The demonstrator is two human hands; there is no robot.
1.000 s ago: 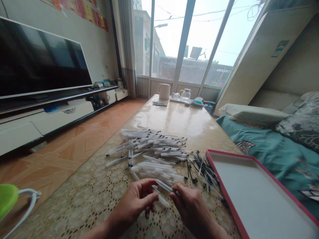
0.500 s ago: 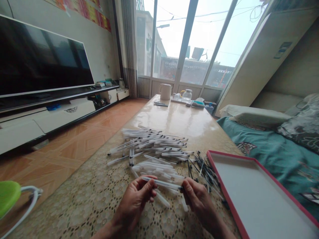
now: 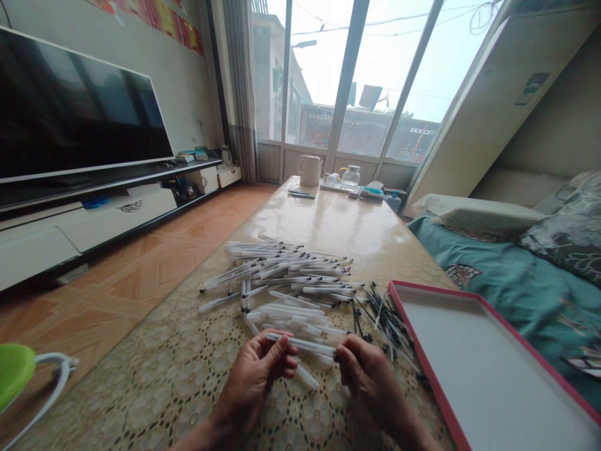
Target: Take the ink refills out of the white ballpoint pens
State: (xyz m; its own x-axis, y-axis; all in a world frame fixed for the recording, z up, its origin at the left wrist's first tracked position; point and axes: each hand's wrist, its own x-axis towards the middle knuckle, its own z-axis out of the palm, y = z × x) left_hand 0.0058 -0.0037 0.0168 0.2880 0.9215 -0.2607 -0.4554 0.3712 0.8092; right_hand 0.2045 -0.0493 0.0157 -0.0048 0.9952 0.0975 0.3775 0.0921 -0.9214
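Left hand: thumb and fingers closed on one end of a white tube, lower centre of frame. Right hand: fingertips pinched at the opposite end; exact contact appears partly hidden. Loose tubes lie beyond, at centre. Dark rods lie right of centre, beside a red-rimmed tray.

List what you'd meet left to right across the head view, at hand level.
Green rounded object → left hand → white tube held between the hands → right hand → red-rimmed tray.
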